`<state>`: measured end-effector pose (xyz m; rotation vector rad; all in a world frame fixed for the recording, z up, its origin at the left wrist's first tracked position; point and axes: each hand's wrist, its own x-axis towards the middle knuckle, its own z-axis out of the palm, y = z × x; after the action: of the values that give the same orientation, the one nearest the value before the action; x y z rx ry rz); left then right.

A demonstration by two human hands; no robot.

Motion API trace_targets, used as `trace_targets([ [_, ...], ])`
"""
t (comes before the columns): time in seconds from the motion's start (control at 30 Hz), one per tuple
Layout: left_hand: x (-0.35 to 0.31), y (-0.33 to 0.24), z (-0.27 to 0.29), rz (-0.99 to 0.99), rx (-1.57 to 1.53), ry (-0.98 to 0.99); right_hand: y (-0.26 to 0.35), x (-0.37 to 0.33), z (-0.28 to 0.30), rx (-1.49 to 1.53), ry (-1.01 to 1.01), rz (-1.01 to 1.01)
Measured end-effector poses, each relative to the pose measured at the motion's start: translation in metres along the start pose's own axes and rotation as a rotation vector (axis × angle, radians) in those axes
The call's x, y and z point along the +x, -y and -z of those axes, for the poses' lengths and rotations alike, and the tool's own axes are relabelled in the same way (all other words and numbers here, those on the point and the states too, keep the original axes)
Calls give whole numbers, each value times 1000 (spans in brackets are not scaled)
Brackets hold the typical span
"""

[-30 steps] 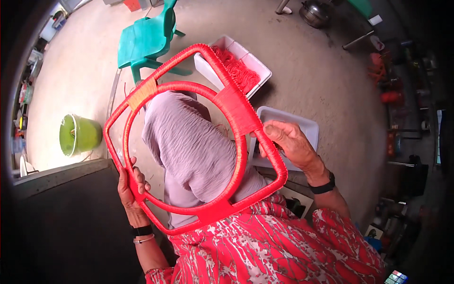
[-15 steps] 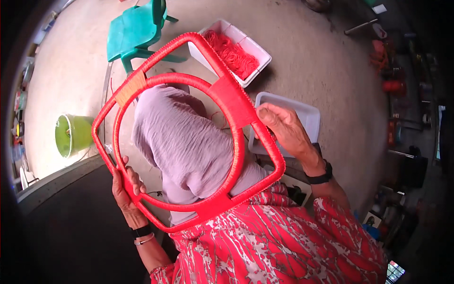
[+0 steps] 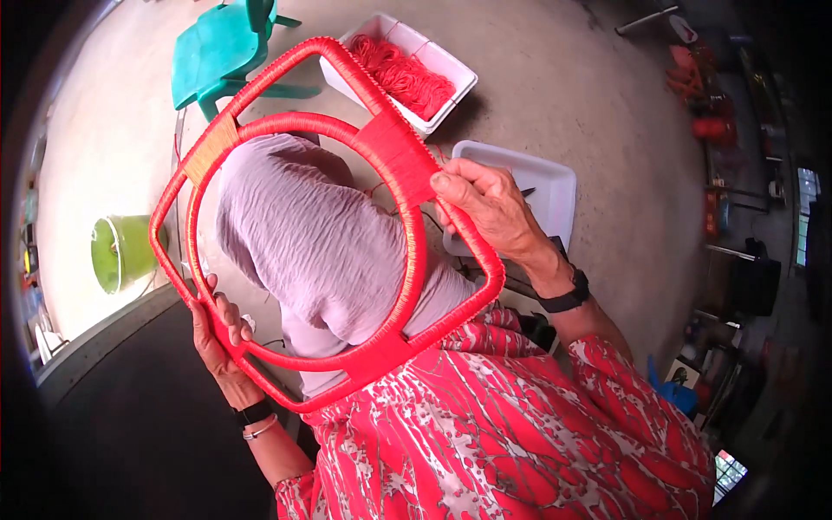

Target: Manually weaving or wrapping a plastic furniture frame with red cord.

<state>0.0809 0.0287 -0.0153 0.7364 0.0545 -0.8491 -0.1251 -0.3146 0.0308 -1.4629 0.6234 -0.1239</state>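
A red cord-wrapped frame (image 3: 400, 154), a rounded square with a ring inside it, is held tilted above my lap. Broad wrapped bands join ring and square; the upper-left band (image 3: 211, 153) is orange. My left hand (image 3: 217, 336) is closed around the frame's lower-left side, its fingers coming through the gap between square and ring. My right hand (image 3: 496, 212) pinches the right side just below the wide red band, thumb on top and fingertips partly hidden beneath. Grey-mauve cloth (image 3: 312, 234) over my legs shows through the ring.
A white tub (image 3: 464, 91) of red cord lies ahead. Nearer on the right is a shallow white tray (image 3: 555, 186) with a small dark tool (image 3: 529, 191). A green plastic chair (image 3: 217, 52) stands at far left, a lime-green bucket (image 3: 121, 251) at left. Cluttered shelves line the right.
My right hand has closed onto the frame's right side, where its fingers were looser before. The whole view has shifted slightly, with frame and surroundings now further up and left.
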Motion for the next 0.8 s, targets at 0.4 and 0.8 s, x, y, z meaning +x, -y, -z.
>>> trace_targets([
  [0.4,20,8,28,46,-78,-6,-2,-52,24,59,-27,-62],
  [0.8,26,11,28,33,-79,11,13,-6,20,-36,13,-25],
])
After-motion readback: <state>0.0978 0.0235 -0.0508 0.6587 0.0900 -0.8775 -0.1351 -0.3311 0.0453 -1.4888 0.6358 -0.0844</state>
